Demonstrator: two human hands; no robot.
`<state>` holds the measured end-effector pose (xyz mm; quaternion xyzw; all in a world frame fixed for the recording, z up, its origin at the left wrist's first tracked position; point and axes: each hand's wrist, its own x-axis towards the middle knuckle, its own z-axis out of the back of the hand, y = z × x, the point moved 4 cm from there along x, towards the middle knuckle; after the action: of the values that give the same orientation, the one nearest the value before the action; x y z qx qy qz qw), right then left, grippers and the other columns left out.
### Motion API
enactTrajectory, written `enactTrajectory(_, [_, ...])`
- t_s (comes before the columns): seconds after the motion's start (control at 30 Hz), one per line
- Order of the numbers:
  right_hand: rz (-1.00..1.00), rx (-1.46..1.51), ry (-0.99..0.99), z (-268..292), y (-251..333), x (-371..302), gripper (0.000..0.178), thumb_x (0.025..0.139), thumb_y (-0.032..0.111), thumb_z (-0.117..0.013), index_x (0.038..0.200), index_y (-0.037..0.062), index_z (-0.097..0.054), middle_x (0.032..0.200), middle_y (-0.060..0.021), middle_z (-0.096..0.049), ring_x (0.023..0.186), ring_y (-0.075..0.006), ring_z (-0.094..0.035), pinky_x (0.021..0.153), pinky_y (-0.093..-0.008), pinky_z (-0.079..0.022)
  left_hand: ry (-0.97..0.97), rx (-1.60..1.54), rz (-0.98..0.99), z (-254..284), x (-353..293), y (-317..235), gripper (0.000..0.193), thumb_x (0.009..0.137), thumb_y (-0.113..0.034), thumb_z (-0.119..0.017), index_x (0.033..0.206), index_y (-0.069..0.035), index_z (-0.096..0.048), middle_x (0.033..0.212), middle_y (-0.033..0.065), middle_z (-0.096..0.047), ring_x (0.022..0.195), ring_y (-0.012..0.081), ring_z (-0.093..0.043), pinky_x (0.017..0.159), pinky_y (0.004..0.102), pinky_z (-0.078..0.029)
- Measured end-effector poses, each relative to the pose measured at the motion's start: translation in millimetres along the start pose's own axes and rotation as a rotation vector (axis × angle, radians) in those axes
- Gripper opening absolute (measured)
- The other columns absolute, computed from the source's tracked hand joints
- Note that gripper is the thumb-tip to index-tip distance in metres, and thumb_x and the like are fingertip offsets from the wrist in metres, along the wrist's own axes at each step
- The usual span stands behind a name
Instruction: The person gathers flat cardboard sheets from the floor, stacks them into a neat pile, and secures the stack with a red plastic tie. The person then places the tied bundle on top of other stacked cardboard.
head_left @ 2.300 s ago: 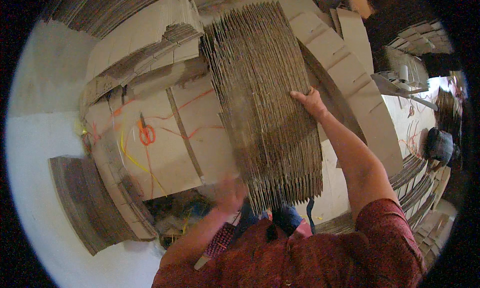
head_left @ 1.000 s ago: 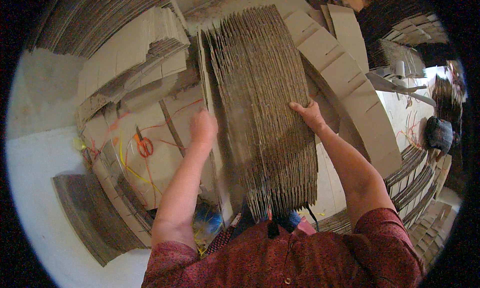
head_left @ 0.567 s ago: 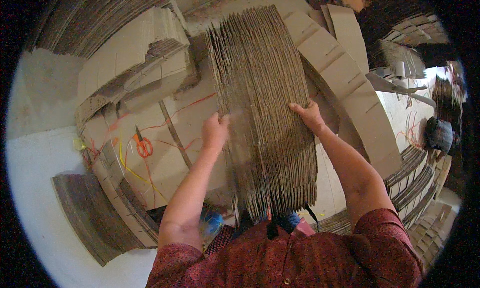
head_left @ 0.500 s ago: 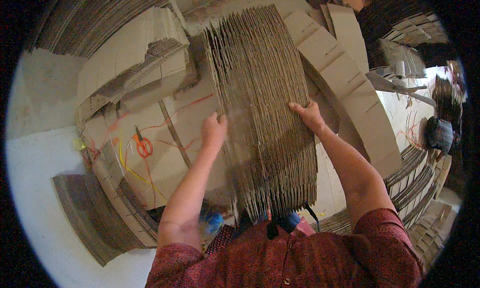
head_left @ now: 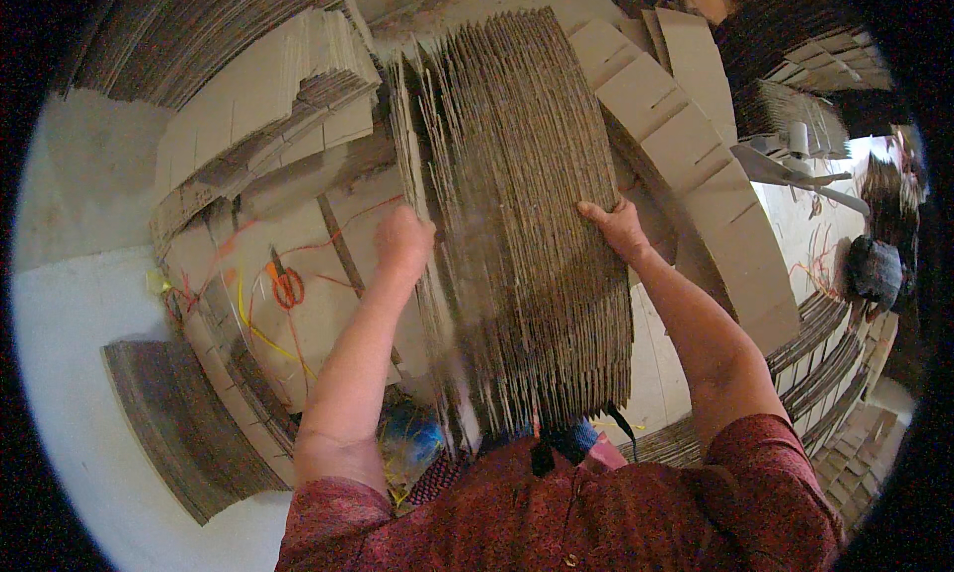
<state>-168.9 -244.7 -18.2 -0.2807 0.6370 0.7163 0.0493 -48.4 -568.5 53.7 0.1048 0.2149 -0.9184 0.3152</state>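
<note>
A thick stack of brown cardboard sheets [head_left: 527, 204] stands on edge in front of me, its many upper edges running away from my body. My left hand [head_left: 405, 242] is closed at the stack's left side, around a few cardboard sheets [head_left: 409, 155] that lean apart from the rest. A dark gap shows between these and the main stack at the far end. Against the right face rests my right hand [head_left: 618, 229], its thumb over the top edges and its other fingers partly hidden.
Orange-handled scissors [head_left: 286, 286] lie among red and yellow straps at left. Slotted cardboard sheets [head_left: 686, 135] flank the stack at right; another cardboard pile [head_left: 253, 85] stands far left. A curved cardboard bundle [head_left: 184, 428] leans near left. Another person [head_left: 874, 269] is at far right.
My left hand has moved left, drawing a few sheets away from the stack and widening the gap. My right hand has stayed nearly in place.
</note>
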Motion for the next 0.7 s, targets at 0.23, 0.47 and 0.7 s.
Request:
enactTrajectory(0.23, [0.028,-0.014,0.001,-2.1,8.5,-4.5,0.042,0.070,0.021,-0.077,0.103,0.0006,-0.059,0.095,-0.0056,-0.064,0.082,-0.0161,-0.060,0.075,-0.0306,-0.049,0.020,0.090,-0.011,8.8,17.8,5.9,0.021,0.072,-0.016,-0.063,0.076,0.005,-0.060,0.082,0.0252,-0.062,0.078,0.0389,-0.061,0.070,0.0457,-0.048])
enactTrajectory(0.47, [-0.005,0.018,-0.010,-0.6,6.0,-5.9,0.043,0.071,0.019,-0.076,0.105,0.0001,-0.057,0.093,-0.0070,-0.064,0.080,-0.0169,-0.060,0.072,-0.0314,-0.050,0.048,0.027,-0.046,12.3,21.9,-17.9,0.026,0.074,-0.023,-0.060,0.080,0.002,-0.059,0.081,0.0228,-0.062,0.079,0.0382,-0.060,0.071,0.0452,-0.047])
enactTrajectory(0.7, [-0.017,0.024,0.029,-7.7,4.9,-4.7,0.045,0.072,0.022,-0.076,0.106,0.0004,-0.056,0.095,-0.0080,-0.063,0.079,-0.0181,-0.060,0.071,-0.0320,-0.051,-0.125,-0.360,-0.223,-38.6,6.4,-22.0,0.035,0.079,-0.031,-0.058,0.096,0.000,-0.058,0.086,0.0152,-0.062,0.077,0.0294,-0.060,0.071,0.0389,-0.046])
